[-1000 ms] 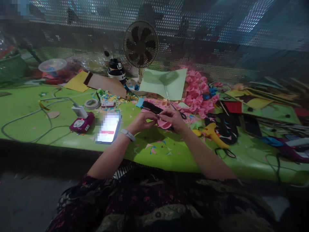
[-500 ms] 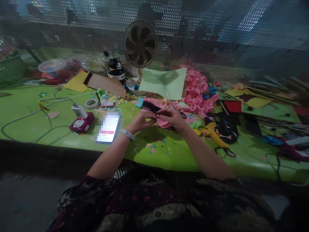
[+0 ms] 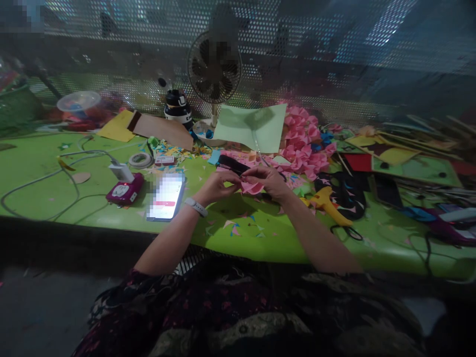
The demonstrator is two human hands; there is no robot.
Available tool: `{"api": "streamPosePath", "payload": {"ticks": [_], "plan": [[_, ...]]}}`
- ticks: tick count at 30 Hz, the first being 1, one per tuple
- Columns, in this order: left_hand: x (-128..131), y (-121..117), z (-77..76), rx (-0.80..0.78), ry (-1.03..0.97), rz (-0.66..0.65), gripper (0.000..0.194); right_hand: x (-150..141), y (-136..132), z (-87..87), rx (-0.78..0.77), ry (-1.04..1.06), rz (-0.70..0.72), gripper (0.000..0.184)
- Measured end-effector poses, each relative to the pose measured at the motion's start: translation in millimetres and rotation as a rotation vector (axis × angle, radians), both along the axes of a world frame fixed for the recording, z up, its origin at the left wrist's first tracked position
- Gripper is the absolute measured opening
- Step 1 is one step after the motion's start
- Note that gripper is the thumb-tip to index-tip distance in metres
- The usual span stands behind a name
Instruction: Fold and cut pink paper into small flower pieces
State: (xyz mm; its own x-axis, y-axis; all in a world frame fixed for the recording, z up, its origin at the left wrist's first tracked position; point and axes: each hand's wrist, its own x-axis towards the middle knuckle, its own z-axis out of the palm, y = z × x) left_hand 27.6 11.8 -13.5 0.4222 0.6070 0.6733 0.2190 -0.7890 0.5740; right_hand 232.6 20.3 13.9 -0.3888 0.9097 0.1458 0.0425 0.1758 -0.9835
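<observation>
The pink paper piece point(image 3: 252, 188) is held over the green worktable point(image 3: 260, 250), between the two hands and just on the near side of a long black object point(image 3: 232, 164). The right hand point(image 3: 273, 184) grips the piece, thumb and fingertips closed along its upper part. The left hand point(image 3: 217, 187) is curled, with thumb and forefinger meeting at the paper's left edge; whether they pinch it or only steady it, I cannot tell.

To shape thin paper well, a light, even pinch close to the bend should serve best, with one hand steadying and the other pressing; a hard squeeze would probably leave stray creases. Resting the wrists near the table edge (the left one wears a white wristband point(image 3: 196, 207)) should help steadiness. Loose paper scraps point(image 3: 234, 230) lie near the hands and could cling to the work.

The fingers cover much of the piece, so its folds and full outline are hidden. The black object runs behind the fingertips, and its near end cannot be made out; it may be a stapler. The pile of folded pink paper point(image 3: 299, 144) is partly behind the pale green sheet point(image 3: 236, 128). The phone's point(image 3: 169, 198) screen is blurred out.
</observation>
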Motion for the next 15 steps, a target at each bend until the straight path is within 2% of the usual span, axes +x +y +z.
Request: {"api": "streamPosePath", "payload": {"ticks": [4,10,15], "plan": [[0.1,-1.6,1.8,-0.019,0.006,-0.009,0.009,1.3,0.2,-0.2,0.019,-0.015,-0.001,0.019],[-0.1,-3.1,4.6,-0.037,-0.010,-0.015,0.010,-1.9,1.9,-2.6,0.027,-0.037,-0.023,0.026],[0.1,-3.6,-0.5,-0.098,-0.030,0.037,0.013,-2.3,6.1,-4.3,-0.012,-0.020,-0.095,0.033]]}}
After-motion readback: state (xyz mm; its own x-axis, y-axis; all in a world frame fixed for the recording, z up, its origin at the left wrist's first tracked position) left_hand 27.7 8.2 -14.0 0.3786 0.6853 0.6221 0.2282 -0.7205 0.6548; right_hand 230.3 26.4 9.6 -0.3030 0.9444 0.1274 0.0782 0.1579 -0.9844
